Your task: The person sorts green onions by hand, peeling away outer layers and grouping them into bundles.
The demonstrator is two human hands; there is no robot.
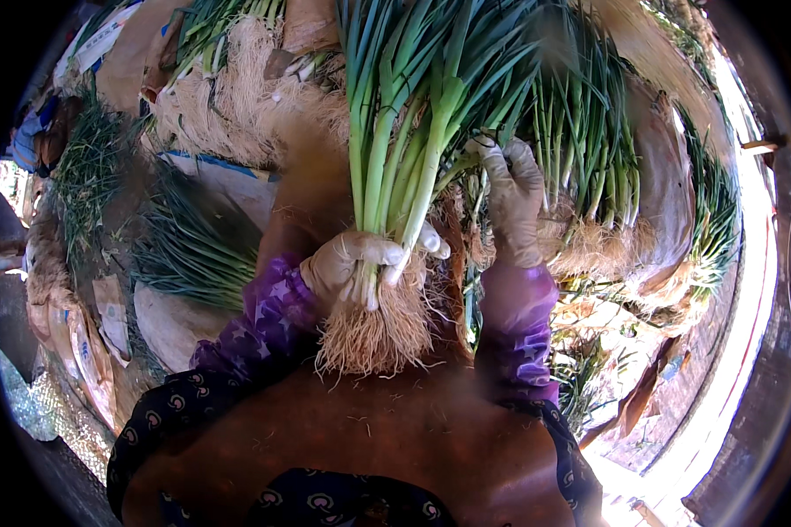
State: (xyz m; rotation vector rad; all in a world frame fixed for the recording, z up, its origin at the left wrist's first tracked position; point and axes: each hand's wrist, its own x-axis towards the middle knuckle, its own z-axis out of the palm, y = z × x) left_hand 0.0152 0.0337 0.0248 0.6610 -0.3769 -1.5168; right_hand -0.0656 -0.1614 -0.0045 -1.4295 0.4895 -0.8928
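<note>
- Holds 1 upright bunch of green onions (373,193) before the body in the left hand (338,262), with gloved fingers wrapped round the pale stalks above dangling roots (378,338).
- Has the right hand (511,198) raised beside the bunch, with gloved fingers bent near the leaves; cannot tell a pinch from a light touch there.
- Could shed outer stalks from too loose a left grip, or bruise stems from too hard a squeeze.
- Could snag or tear leaves from tangling with the onion pile (580,158) behind the right hand, apparently in the way.
- Shows another rooted heap (237,101) at upper left, plus a leafy bundle (189,237) beside the left arm.
</note>
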